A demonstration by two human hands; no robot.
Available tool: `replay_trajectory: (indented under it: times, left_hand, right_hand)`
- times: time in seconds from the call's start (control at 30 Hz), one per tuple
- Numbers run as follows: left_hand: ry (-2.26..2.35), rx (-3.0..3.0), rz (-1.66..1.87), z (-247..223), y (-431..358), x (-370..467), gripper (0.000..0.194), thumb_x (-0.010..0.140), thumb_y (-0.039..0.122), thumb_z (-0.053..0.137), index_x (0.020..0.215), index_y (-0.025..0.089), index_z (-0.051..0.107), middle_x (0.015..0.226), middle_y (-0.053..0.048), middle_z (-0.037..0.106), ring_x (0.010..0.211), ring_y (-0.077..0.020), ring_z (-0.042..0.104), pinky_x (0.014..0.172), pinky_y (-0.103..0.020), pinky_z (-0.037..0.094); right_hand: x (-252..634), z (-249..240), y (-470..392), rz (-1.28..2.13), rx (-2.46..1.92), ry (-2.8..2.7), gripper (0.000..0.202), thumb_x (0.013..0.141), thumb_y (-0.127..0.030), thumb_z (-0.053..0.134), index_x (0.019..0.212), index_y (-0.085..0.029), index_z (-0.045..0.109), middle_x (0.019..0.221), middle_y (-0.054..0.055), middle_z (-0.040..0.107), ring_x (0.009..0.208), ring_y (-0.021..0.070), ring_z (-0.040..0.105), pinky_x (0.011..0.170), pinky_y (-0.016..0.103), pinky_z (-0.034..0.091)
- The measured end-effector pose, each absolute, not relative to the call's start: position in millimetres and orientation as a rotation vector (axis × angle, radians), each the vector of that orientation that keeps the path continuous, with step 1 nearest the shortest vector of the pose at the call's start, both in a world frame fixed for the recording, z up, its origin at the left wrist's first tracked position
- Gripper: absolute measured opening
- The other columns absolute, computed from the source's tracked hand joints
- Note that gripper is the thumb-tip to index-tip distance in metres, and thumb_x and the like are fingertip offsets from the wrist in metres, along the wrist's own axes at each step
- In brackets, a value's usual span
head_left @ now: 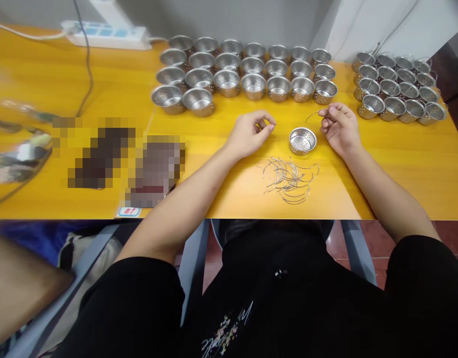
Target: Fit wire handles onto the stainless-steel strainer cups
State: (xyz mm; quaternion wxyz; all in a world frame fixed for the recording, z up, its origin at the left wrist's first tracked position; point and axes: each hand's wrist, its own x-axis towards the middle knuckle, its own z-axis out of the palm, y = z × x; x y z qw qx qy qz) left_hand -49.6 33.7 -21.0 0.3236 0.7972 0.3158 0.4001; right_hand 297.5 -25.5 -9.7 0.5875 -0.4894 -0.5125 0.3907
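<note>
My right hand (340,127) pinches one end of a thin curved wire handle (314,115), which sticks out to the left. Just left of that hand, a small perforated metal cup (302,141) stands upright on the table, apart from the wire. On the cup's other side, my left hand (251,132) hovers with fingers loosely curled and a gap between thumb and index; nothing shows in it. A loose pile of bent wire handles (288,179) lies nearer to me, below the cup.
Rows of perforated metal cups (227,82) stand at the back of the yellow table (229,199). More cups with wires on them (395,107) are grouped at the right. Two blurred-out dark flat objects (156,171) lie left. A power strip (110,36) and cables sit behind; another person's limb (20,288) shows lower left.
</note>
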Motion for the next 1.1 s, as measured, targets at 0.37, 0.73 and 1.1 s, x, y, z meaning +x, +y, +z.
replay_trajectory:
  times: [0.37,0.73,1.1]
  left_hand:
    - [0.529,2.145,1.213,-2,6,-42,0.047,0.117,0.075,0.090,0.129,0.031,0.102,0.092,-0.006,0.080,0.072,-0.0227,0.062,0.075,-0.040,0.053]
    - [0.509,2.222,1.174,5,-9,-34,0.082,0.120,0.104,0.069,0.111,0.030,0.103,0.085,-0.009,0.081,0.069,-0.0235,0.068,0.074,-0.043,0.058]
    - [0.568,2.253,1.259,3,-9,-31,0.053,0.123,0.072,0.074,0.104,0.028,0.095,0.083,-0.007,0.075,0.073,-0.0250,0.068,0.076,-0.044,0.058]
  right_hand:
    - [276,0,-49,1.091,-1.048,-1.308,0.083,0.082,-0.099,0.110,0.115,-0.032,0.072,0.113,0.004,0.089,0.061,0.0135,0.046,0.051,0.034,0.043]
    - [252,12,-63,1.223,-0.923,-1.221,0.079,0.080,-0.085,0.119,0.109,-0.029,0.072,0.120,0.004,0.091,0.069,0.0112,0.059,0.054,0.026,0.051]
    - [259,11,-62,0.996,-1.055,-1.368,0.078,0.083,-0.098,0.110,0.103,-0.030,0.078,0.103,0.008,0.085,0.071,0.0204,0.068,0.052,0.037,0.056]
